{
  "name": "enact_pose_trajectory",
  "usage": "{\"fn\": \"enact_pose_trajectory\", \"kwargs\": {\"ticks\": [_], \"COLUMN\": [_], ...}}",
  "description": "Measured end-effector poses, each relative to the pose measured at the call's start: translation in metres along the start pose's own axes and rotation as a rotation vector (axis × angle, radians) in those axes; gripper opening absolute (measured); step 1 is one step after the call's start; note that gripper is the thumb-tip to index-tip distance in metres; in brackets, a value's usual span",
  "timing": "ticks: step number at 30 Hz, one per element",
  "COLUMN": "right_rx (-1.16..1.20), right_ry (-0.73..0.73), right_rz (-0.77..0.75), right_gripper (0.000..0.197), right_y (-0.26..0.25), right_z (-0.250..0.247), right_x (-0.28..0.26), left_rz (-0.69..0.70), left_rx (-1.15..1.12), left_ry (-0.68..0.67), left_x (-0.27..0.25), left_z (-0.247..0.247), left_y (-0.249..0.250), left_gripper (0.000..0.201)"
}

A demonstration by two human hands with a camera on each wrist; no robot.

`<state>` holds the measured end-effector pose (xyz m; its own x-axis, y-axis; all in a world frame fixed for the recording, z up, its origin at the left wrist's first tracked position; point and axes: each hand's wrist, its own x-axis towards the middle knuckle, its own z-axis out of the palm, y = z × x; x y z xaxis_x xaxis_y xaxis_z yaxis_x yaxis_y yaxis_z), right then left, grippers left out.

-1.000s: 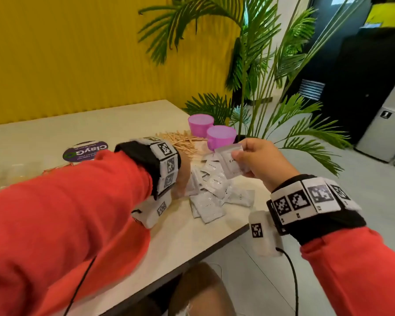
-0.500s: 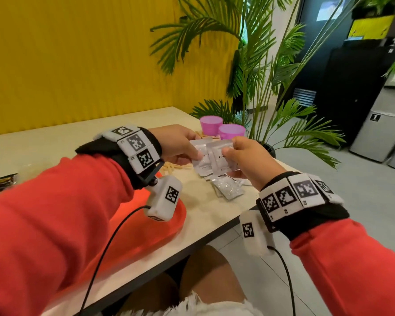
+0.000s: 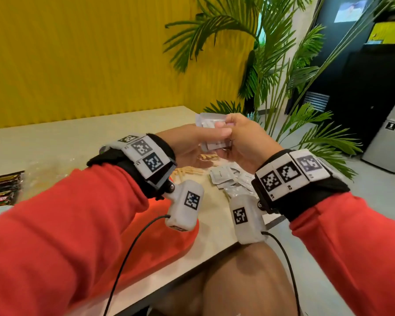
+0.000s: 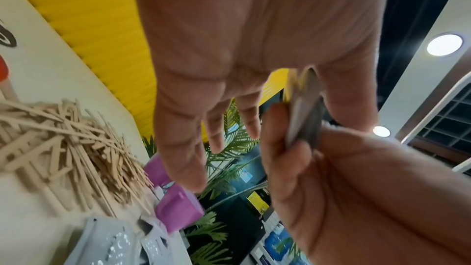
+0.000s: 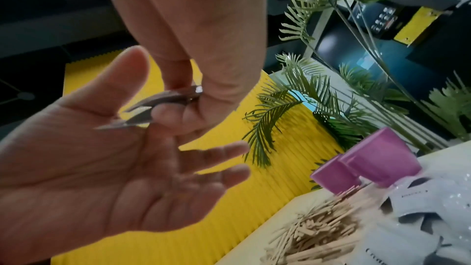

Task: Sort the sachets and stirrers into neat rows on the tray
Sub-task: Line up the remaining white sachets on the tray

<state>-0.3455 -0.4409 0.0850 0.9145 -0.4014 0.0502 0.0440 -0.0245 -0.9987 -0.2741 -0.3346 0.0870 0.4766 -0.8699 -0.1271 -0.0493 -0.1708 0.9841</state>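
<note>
- While both hands are raised above the table [image 3: 55, 142], they meet on a small stack of white sachets [image 3: 211, 124] held in the air between them.
- Left hand [image 3: 192, 142]: thumb lies over the stack and pinches it against the index finger; in the left wrist view the other fingers [image 4: 188, 160] hang straight and spread, off the sachets.
- Right hand [image 3: 244, 142]: thumb and curled fingers grip the same stack from the other side; the sachet edges [image 5: 163, 98] show thin and silvery in the right wrist view.
- How many sachets are in the stack: cannot tell, at least 2 edges show.
- Loose sachets [image 3: 224, 176] lie heaped on the table below the right wrist, near the table's front edge.
- Wooden stirrers [image 4: 63, 148] lie in a messy pile on the table, just beside the loose sachets.
- 2 purple cups [image 5: 367, 170] stand upside down past the stirrers, next to each other.
- Red tray [image 3: 169, 242] sits on the table under the left wrist, mostly hidden by the sleeve; what is on it cannot be seen.
- Dark packets [image 3: 2, 188] are stacked at the far left of the table.
- Palm plant [image 3: 271, 65] stands behind the table, yellow wall [image 3: 89, 53] at the back.
</note>
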Motion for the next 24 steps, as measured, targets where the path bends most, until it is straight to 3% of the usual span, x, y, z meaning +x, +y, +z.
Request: {"fn": "enact_pose_trajectory", "kwargs": {"ticks": [3,5,10,12,13,17,19,24], "right_rx": [-0.033,-0.177,-0.764,-1.109,-1.271,-1.588,-1.688,-1.797], "right_ry": [-0.003,-0.014,-0.07,-0.165,-0.222,-0.396,-0.518,-0.622], "right_rz": [0.032,0.023,-0.031,-0.003,0.026,0.061,0.101,0.102], "right_gripper": [0.013,0.017,0.017,0.01,0.019,0.049,0.061,0.049], "right_y": [0.001,0.002,0.008,0.016,0.022,0.039,0.041,0.049], "right_z": [-0.003,-0.01,-0.03,-0.033,-0.034,-0.028,-0.025,-0.02], "right_x": [0.008,0.016,0.047,0.061,0.068,0.082,0.086,0.093], "left_rz": [0.031,0.038,0.013,-0.019,-0.043,-0.145,-0.165,-0.158], "left_rx": [-0.205,-0.285,-0.293,-0.257,-0.24,-0.218,-0.21,-0.219], "left_ry": [0.059,0.106,0.316,0.39,0.409,0.386,0.377,0.323], "left_x": [0.008,0.012,0.028,0.034,0.035,0.04,0.042,0.04], "left_z": [0.009,0.009,-0.003,-0.011,-0.014,-0.022,-0.024,-0.025], "left_y": [-0.001,-0.002,-0.006,-0.009,-0.011,-0.018,-0.022,-0.025], "left_gripper": [0.019,0.019,0.024,0.026,0.025,0.004,0.011,0.015]}}
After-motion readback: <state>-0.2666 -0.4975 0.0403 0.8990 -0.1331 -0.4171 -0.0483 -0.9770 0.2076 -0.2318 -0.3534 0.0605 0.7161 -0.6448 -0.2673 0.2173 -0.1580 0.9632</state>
